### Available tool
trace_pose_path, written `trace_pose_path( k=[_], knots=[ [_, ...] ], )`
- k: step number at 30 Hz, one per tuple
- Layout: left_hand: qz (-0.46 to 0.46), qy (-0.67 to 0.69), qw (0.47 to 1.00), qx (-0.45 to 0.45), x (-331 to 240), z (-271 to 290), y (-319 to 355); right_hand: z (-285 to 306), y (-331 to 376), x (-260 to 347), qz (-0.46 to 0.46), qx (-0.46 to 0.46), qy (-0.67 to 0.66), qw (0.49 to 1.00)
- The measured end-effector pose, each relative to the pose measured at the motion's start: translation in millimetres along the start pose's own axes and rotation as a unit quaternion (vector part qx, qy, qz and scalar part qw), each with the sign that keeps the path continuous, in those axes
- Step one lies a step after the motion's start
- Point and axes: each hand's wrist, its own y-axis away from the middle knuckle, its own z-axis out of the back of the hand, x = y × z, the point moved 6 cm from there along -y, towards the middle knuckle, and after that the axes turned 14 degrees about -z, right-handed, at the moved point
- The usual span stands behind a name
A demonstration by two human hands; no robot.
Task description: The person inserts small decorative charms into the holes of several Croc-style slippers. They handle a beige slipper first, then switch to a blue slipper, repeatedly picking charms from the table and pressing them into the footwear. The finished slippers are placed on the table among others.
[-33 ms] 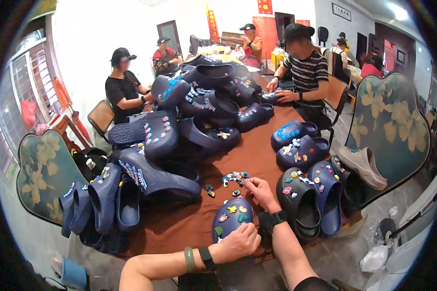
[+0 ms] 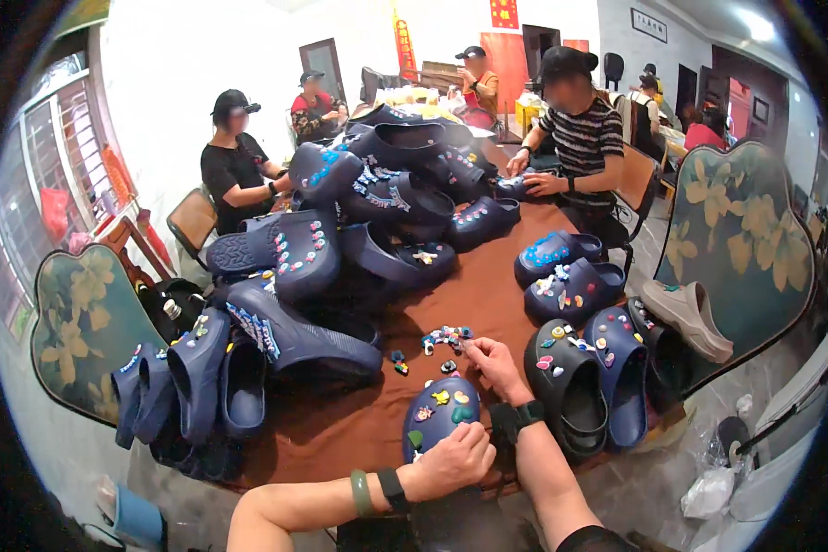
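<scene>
A navy clog (image 2: 440,411) with several coloured charms on its top lies on the brown table (image 2: 488,299) right in front of me. My left hand (image 2: 453,460) grips its near end, fingers curled over the heel. My right hand (image 2: 495,365) reaches past the clog's toe, fingertips pinched at a small pile of loose coloured charms (image 2: 444,338) on the cloth. Whether a charm is between the fingers I cannot tell. Both wrists wear dark bands.
A big heap of navy clogs (image 2: 359,221) fills the table's middle and left. Decorated clogs (image 2: 580,368) stand to my right. Three people sit round the far side, one in a striped shirt (image 2: 583,138). A beige clog (image 2: 688,316) rests on a floral chair at right.
</scene>
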Motion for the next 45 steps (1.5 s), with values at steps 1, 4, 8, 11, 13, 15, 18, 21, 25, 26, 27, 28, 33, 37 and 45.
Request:
trace_pose_path(
  k=[1,4,8,11,13,15,18,21,25,26,27,28,33,37,45],
  knots=[
    [0.010,-0.003,1.000,-0.004,0,2,-1,0,1,0,-0.009,0.000,-0.004,1.000],
    [0.034,-0.011,0.999,0.002,0,3,0,-1,4,-1,-0.005,-0.001,-0.004,1.000],
    [0.034,-0.033,0.999,0.001,-3,2,2,7,-9,-14,0.065,-0.012,0.031,0.997],
    [0.044,-0.046,0.998,-0.012,-4,1,9,-1,-7,-9,0.060,-0.005,0.035,0.998],
    [0.049,-0.047,0.997,-0.024,-4,3,11,-3,-3,-8,0.045,-0.001,0.030,0.999],
    [0.052,-0.045,0.997,-0.027,-4,6,13,-3,-2,-8,0.032,0.003,0.022,0.999],
    [0.054,-0.066,0.996,0.005,-5,3,9,0,-5,-10,0.038,-0.001,0.042,0.998],
    [0.009,-0.082,0.996,0.042,-7,-1,7,-3,-2,-8,0.047,-0.009,0.046,0.998],
    [0.013,-0.014,1.000,-0.015,-4,-2,9,2,-2,-9,0.055,0.005,0.067,0.996],
    [0.033,0.026,0.999,-0.018,0,-6,12,6,-6,-5,0.071,-0.015,0.092,0.993],
    [0.075,0.064,0.994,-0.055,6,-3,14,15,-14,-13,0.087,-0.031,0.113,0.989],
    [0.116,0.087,0.982,-0.123,12,4,20,13,-12,-9,0.158,-0.043,0.134,0.977],
    [0.233,0.198,0.934,-0.182,19,11,38,-9,8,-5,0.088,0.017,0.076,0.993],
    [0.236,0.183,0.937,-0.182,19,12,40,-19,62,19,0.067,0.050,0.122,0.989],
    [0.228,0.178,0.940,-0.180,20,15,36,-5,154,10,0.123,0.113,0.102,0.981]
  ],
)
